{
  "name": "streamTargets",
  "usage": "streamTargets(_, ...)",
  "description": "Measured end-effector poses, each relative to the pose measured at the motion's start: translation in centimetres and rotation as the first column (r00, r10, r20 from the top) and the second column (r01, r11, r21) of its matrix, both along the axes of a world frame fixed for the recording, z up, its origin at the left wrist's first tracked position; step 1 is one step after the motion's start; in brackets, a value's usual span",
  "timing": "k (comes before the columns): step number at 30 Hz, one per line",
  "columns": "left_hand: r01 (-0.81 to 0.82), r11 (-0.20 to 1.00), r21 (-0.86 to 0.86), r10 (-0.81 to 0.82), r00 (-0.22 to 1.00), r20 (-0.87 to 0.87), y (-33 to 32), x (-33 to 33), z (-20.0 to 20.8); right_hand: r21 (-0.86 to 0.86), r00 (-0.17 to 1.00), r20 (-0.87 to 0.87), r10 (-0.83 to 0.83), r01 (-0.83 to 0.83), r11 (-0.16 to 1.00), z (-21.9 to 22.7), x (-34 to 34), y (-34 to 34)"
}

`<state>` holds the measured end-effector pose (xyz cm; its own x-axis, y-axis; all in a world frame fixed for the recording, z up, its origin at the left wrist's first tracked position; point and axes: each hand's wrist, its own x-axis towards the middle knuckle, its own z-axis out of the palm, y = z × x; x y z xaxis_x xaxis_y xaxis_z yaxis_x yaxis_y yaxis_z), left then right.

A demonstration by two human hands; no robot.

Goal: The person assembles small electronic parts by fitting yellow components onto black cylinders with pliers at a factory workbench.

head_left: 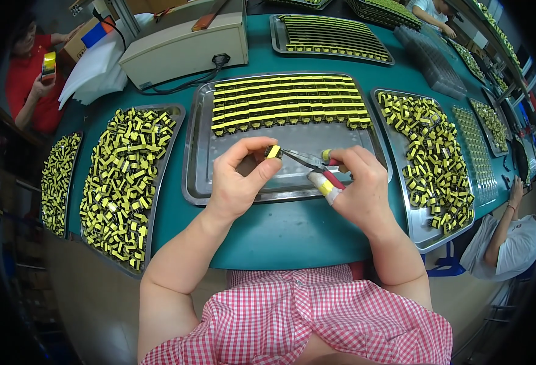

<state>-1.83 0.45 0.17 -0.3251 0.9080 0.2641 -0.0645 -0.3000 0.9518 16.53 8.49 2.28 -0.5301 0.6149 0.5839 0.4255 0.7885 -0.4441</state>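
Between its thumb and fingertips, my left hand (234,182) pinches a small transformer (273,152) with yellow tape around a black body. My right hand (365,188) grips slim-jawed hand pliers (304,159); their red handles are wrapped in white and yellow tape. The tips of the pliers are at the right side of the transformer; whether they touch it I cannot tell. Both hands are above the front part of a metal tray (231,163). At the back of that tray, similar transformers (286,100) stand in several neat rows.
Metal trays of loose transformers lie left (125,188) and right (432,158), with another at far left (61,182). Behind are a beige box-shaped device (186,45) with a black cable and a tray of rowed parts (335,39). Other people sit or stand at both sides.
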Motion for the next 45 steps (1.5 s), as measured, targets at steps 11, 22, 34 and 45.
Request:
streamTargets(11,-0.027,1.000,0.001,0.027,0.998,-0.056,-0.02,0.11,0.05,-0.009,1.000,0.008,-0.016,0.016,1.000,-0.15,0.16,-0.01)
streamTargets(22,-0.033,0.999,0.001,0.033,0.994,-0.104,0.06,0.11,-0.10,0.015,0.998,0.037,-0.052,0.052,0.999,-0.05,0.32,-0.11)
streamTargets(34,-0.020,1.000,-0.013,0.019,1.000,-0.014,0.04,-0.05,-0.41,-0.038,1.000,0.015,0.010,-0.010,0.999,-0.62,-0.24,0.12)
streamTargets(45,-0.071,0.997,0.036,0.076,0.984,-0.160,0.09,0.23,-0.13,0.002,0.999,0.027,-0.018,0.018,1.000,-0.47,-0.06,-0.02)
